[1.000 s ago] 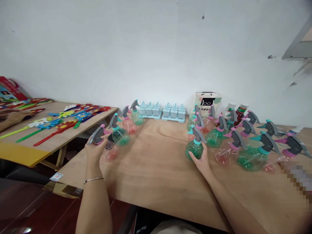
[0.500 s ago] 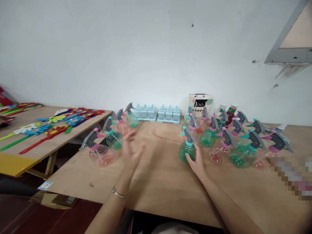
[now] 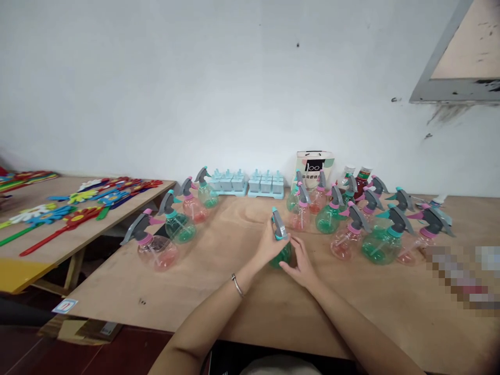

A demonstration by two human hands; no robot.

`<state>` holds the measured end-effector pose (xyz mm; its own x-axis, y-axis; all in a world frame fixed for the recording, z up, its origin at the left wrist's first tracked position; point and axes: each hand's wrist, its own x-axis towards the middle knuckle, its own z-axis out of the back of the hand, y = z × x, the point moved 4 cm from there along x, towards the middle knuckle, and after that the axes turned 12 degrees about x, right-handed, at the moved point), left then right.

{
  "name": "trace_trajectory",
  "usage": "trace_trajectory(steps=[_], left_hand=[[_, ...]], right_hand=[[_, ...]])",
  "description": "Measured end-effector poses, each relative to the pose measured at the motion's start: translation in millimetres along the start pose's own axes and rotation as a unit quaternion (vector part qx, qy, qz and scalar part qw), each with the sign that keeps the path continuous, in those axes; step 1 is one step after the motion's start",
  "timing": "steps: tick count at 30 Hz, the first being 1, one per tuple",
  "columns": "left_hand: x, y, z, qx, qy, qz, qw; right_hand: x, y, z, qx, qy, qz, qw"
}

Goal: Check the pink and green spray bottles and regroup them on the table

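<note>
Between my two hands a green spray bottle (image 3: 282, 256) stands upright on the table, with a grey trigger head and a turquoise collar. My left hand (image 3: 267, 245), with a bangle at the wrist, grips it from the left near the collar. Against the bottle's right side is my right hand (image 3: 302, 264), thumb in front and fingers curled round it. To the right stands a group of pink and green spray bottles, the nearest a pink spray bottle (image 3: 346, 245). On the left a row of several more includes a pink spray bottle (image 3: 158, 254) and a green spray bottle (image 3: 180, 229).
Two light-blue ice-pop moulds (image 3: 266, 185) sit by the wall, near a printed bag (image 3: 312, 169) and bottles of red liquid (image 3: 363, 182). Colourful hand-shaped clappers (image 3: 80, 216) cover the left table. A blurred-out patch (image 3: 464, 278) lies at the right.
The green spray bottle has moved left, away from the right-hand group, with my right hand on it. My left hand has come right from open air and closed on the bottle's collar area.
</note>
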<state>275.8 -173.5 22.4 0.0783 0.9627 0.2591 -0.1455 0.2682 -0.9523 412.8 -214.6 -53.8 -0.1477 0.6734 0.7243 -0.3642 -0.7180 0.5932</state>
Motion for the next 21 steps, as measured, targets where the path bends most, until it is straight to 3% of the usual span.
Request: trace_trajectory(steps=[3, 5, 7, 13, 18, 21], left_hand=[[4.1, 0.4, 8.3, 0.025, -0.031, -0.017, 0.999], [6.9, 0.3, 15.7, 0.034, -0.034, -0.022, 0.999], [8.7, -0.3, 23.5, 0.04, -0.024, -0.021, 0.999], [4.4, -9.8, 38.1, 0.006, 0.095, -0.013, 0.995], [3.6, -15.2, 41.3, -0.105, 0.149, 0.025, 0.983], [7.2, -9.2, 40.5, -0.195, 0.109, 0.093, 0.97]], right_hand=[[18.9, -9.2, 18.7, -0.032, -0.086, 0.001, 0.996], [35.6, -25.8, 32.7, -0.061, -0.179, -0.023, 0.982], [52.6, -48.7, 38.8, -0.077, -0.222, -0.058, 0.97], [74.2, -102.8, 26.7, -0.05, -0.248, -0.15, 0.956], [59.8, -96.7, 21.2, -0.009, -0.223, -0.166, 0.961], [46.7, -85.0, 25.2, 0.01, -0.198, -0.18, 0.963]])
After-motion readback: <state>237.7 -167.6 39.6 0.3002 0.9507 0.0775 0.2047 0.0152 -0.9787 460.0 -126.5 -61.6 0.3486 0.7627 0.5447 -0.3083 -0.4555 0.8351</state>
